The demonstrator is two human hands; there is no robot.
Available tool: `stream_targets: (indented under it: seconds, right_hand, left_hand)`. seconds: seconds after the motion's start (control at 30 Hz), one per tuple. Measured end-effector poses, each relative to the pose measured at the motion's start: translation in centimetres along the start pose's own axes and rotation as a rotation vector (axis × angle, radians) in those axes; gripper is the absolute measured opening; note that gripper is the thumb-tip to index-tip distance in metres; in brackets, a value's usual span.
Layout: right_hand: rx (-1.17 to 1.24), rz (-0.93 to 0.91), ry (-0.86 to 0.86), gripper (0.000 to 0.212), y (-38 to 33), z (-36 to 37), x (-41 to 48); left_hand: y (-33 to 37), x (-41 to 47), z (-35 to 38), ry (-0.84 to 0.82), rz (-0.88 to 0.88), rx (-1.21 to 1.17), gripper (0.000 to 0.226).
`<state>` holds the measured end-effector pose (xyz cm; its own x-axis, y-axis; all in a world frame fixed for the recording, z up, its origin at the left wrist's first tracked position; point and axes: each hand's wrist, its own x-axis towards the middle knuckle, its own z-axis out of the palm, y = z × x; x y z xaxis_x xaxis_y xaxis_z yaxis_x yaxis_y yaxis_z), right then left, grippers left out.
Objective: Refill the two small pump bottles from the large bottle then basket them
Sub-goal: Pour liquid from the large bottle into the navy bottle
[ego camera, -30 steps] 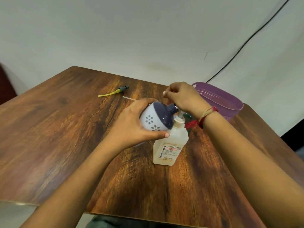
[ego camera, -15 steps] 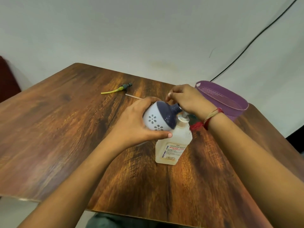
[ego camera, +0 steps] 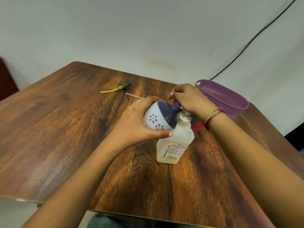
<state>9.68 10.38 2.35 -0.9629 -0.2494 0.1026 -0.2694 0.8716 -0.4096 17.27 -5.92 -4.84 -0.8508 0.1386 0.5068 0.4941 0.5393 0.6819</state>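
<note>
This is the filling step for 1 of the 2 small bottles. The left hand (ego camera: 133,127) wraps its fingers and thumb around the round small bottle (ego camera: 156,120) (white with a dark blue top) and holds it up off the table (ego camera: 65,129). The bottle is tipped on its side. Its long line runs left to right, and its neck points right, at the pump top (ego camera: 185,116) of the large bottle (ego camera: 174,145). The neck is just beside the spout.

The right hand (ego camera: 189,99) is curled over that pump top, fingers bent down on it. The large bottle stands straight up on the table, under and between the 2 hands.

Next, I think the right hand must push the pump down while the left hand holds the neck under the spout — or soap may drip on the table. The purple basket (ego camera: 233,111) sits just past the right hand. A pump piece with a yellow tube (ego camera: 121,88) lies well past the left hand — it likely goes back on later.
</note>
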Motion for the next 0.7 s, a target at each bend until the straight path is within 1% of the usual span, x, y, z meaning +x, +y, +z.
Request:
stream_targets:
  seconds: [0.1, 0.17, 0.27, 0.4, 0.43, 0.53, 0.63, 0.7]
  right_hand:
    - [-0.054, -0.010, 0.022, 0.021, 0.0, 0.0, 0.0]
    - [-0.088, -0.008, -0.006, 0.018, -0.3, -0.6, 0.1]
    - [-0.160, -0.022, -0.010, 0.021, -0.6, -1.3, 0.2]
    - [0.040, -0.004, -0.019, 0.027, -0.2, -0.8, -0.1]
    - [0.051, 0.003, -0.010, 0.029, -0.1, -0.6, -0.2]
    - [0.011, -0.011, 0.007, 0.025, -0.2, -0.2, -0.3]
    - [-0.040, -0.015, -0.041, 0.022, -0.3, -0.6, 0.0]
    - [-0.077, -0.026, -0.049, 0.023, -0.5, -1.2, 0.2]
  left_hand:
    - [-0.3, -0.2, -0.1, -0.007, -0.003, 0.000, 0.083]
    - [-0.1, -0.1, -0.1, -0.017, -0.004, -0.002, 0.084]
    - [0.5, 0.1, -0.1, -0.028, -0.002, -0.004, 0.087]
    - [0.5, 0.1, 0.0, -0.027, 0.004, -0.010, 0.084]
    - [0.4, 0.0, 0.0, -0.020, -0.003, -0.013, 0.083]
    - [0.0, 0.0, 0.1, -0.006, -0.013, -0.013, 0.081]
    - [0.1, 0.0, -0.1, -0.019, -0.014, -0.015, 0.081]
    - [0.4, 0.2, -0.3, -0.021, -0.010, -0.015, 0.082]
